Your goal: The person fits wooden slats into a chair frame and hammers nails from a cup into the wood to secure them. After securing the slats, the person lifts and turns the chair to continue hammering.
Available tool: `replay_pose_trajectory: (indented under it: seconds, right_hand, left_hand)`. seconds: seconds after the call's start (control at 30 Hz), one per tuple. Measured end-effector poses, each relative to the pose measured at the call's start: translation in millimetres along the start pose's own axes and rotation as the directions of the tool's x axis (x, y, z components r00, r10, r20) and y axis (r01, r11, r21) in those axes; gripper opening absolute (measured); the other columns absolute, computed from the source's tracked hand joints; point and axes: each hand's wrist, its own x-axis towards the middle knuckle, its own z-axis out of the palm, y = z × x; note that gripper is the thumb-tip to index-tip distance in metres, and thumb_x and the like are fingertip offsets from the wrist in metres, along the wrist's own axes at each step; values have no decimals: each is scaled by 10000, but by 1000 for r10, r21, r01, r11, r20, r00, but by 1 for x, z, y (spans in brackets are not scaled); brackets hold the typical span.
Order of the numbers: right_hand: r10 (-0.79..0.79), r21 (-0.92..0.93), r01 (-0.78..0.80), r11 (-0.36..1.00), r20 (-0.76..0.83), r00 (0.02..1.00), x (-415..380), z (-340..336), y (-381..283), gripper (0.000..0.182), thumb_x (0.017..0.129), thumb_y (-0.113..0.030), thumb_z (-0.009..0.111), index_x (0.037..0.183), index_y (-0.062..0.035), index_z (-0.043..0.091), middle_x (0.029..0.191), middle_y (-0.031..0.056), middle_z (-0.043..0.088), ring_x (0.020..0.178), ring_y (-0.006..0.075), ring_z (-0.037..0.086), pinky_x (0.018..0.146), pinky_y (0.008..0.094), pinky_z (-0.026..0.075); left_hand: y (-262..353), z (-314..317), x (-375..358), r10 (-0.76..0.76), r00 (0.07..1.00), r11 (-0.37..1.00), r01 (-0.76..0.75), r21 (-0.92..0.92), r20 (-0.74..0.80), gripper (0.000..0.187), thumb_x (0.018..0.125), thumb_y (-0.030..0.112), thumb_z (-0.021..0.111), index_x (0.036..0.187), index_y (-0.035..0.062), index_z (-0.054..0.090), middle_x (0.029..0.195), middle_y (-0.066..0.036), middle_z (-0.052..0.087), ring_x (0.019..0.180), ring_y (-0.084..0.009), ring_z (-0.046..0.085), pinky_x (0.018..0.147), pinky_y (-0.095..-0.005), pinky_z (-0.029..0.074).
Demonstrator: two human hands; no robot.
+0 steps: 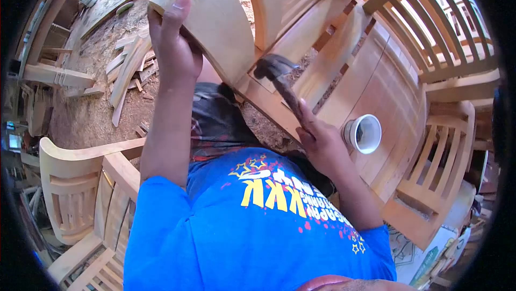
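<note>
My left hand (176,44) grips the edge of a pale curved wooden chair back (215,14), thumb on top and fingers hidden behind it. The piece has a long slot cut in it and stands up from a wooden seat frame (258,95). My right hand (325,146) is closed around the handle of a hammer (285,84). Its dark metal head hangs over the frame, close to the foot of the chair back. To the right of that hand, a white plastic cup (366,134) rests on a flat wooden panel (395,84).
Slatted wooden chairs stand at the lower left (72,199) and at the right (441,162). A slatted backrest (430,17) rises at the upper right. Loose wood offcuts (129,70) lie on the sawdust-covered ground (80,111) at the left.
</note>
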Motion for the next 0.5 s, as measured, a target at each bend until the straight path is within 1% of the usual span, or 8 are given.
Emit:
replay_pose_trajectory:
  seconds: [0.03,0.1,0.2,0.23,0.3,0.4,0.47,0.5]
  right_hand:
    - [-10,70,15,997,-61,998,-1,7,1,705,970,-11,658,1617,-124,403,1035,302,680,867,409,719,819,435,569]
    - [-81,47,91,995,-185,979,-3,-5,-14,739,969,-20,672,1635,-83,357,1008,263,695,805,338,713,778,410,563]
    - [-178,133,291,947,-535,826,-10,-27,-37,764,994,-41,675,1650,-3,285,927,106,675,727,142,614,671,309,526]
    - [-68,272,339,901,-683,727,-11,-30,-52,600,1025,-125,665,1549,26,416,853,81,643,695,123,593,618,270,485]
    - [-226,202,557,805,-764,604,-5,-30,-47,474,1035,-155,645,1446,8,474,820,91,640,677,159,605,599,303,489]
    - [-311,-18,330,944,-386,869,-10,-11,9,453,1037,-138,619,1454,-30,480,817,134,674,680,270,666,615,403,528]
    - [-206,-163,175,971,-196,959,-2,9,5,569,1007,-64,628,1548,-29,458,911,178,706,787,370,716,709,475,559]
    - [-74,-94,68,993,-62,995,-2,11,3,614,986,-28,638,1572,-28,453,993,203,730,863,412,740,770,499,576]
  left_hand:
    - [0,3,1,-1,1000,1000,1,8,6,485,963,256,681,1386,82,520,1279,-108,635,1186,-244,645,1017,-422,550]
    - [-3,5,11,45,999,999,-45,-10,9,487,963,251,672,1390,79,514,1282,-111,632,1190,-244,642,1020,-423,548]
    - [-6,4,2,35,999,999,-35,6,-1,496,964,252,665,1398,77,501,1282,-112,628,1191,-244,641,1021,-422,546]
    - [-6,4,2,37,999,999,-37,8,-2,500,964,253,665,1401,76,497,1281,-112,627,1191,-243,641,1020,-422,546]
    - [-5,2,4,41,999,999,-41,8,33,512,960,251,667,1407,75,489,1266,-107,627,1187,-243,644,1022,-414,546]
    - [-7,0,4,41,999,999,-41,-3,1,534,937,253,704,1385,64,485,1248,-107,619,1168,-235,642,1023,-402,537]
    - [-6,0,1,23,1000,999,-23,-31,-5,590,893,257,775,1350,46,467,1223,-112,599,1141,-221,632,1032,-389,517]
    - [-5,2,-1,17,1000,999,-17,-32,-3,589,893,257,775,1349,47,466,1220,-110,598,1141,-220,630,1030,-391,519]
